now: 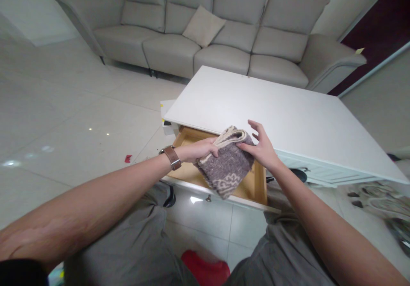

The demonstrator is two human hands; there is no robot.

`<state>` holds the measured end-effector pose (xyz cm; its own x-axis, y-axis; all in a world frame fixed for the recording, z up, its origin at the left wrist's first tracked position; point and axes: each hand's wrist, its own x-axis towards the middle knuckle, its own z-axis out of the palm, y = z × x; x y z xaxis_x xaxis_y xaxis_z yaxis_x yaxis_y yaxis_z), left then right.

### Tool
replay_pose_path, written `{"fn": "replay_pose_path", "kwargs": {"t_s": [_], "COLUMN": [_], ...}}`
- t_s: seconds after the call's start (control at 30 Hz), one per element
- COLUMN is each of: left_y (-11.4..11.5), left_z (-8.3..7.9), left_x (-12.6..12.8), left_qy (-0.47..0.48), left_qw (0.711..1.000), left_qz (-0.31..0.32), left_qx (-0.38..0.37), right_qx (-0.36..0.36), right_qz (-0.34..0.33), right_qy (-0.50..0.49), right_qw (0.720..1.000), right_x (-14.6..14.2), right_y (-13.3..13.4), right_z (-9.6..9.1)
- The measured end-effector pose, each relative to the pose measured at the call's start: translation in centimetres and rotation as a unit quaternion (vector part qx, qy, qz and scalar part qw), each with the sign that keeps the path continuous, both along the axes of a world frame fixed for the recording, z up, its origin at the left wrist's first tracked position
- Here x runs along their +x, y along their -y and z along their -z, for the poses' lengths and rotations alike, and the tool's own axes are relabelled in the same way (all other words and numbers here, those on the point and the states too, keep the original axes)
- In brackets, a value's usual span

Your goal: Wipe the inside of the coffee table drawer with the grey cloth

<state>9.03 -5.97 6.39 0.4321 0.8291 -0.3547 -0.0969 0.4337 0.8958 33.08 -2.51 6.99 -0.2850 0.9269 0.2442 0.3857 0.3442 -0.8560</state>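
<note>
A folded grey-purple towel (226,164) with a cream edge and a cream pattern near its lower corner is held tilted over the drawer. My left hand (203,148), with a brown-strapped watch on the wrist, grips its left side, thumb on top. At the upper right edge is my right hand (261,147); its thumb touches the towel while the visible fingers stretch up and apart. Below, a pulled-out wooden drawer (261,183) shows its light-brown inside, partly hidden by the towel and my left hand.
The drawer belongs to a white coffee table (272,106). Behind it stands a long grey sofa (173,48) with a beige cushion (204,26). A red object (206,269) lies between my legs, and a small red scrap (128,158) on the tiled floor. Another drawer front (333,174) is at right.
</note>
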Motion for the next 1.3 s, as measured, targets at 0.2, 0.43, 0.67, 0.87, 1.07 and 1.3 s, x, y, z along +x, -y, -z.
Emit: {"fn": "replay_pose_path", "kwargs": {"t_s": [0.2,0.43,0.67,0.87,1.07,1.3], "left_y": [0.2,-0.8,-1.3,-0.7,4.5,9.5], "left_z": [-1.4,-0.5,-1.3,0.0,2.6,9.9], "left_x": [-2.2,-4.4,-6.0,-9.2,-7.7,-2.5], "left_qy": [-0.09,-0.206,-0.287,-0.373,-0.44,-0.423], "left_qw": [0.975,0.929,0.903,0.896,0.867,0.888], "left_qz": [0.2,0.281,0.251,-0.032,0.078,0.105], "left_qx": [0.021,0.124,0.197,0.239,0.22,0.144], "right_qx": [-0.335,-0.374,-0.418,-0.339,-0.228,-0.271], "right_qz": [-0.236,-0.188,-0.255,-0.121,-0.042,0.038], "right_qy": [-0.098,-0.153,-0.131,-0.123,0.013,0.037], "right_qw": [0.907,0.895,0.862,0.925,0.973,0.961], "right_x": [-0.3,-1.2,-1.3,-1.8,-2.8,-11.3], "right_y": [0.6,1.6,2.2,0.4,0.1,0.0], "right_z": [0.9,1.1,2.8,4.5,8.9,13.4]}}
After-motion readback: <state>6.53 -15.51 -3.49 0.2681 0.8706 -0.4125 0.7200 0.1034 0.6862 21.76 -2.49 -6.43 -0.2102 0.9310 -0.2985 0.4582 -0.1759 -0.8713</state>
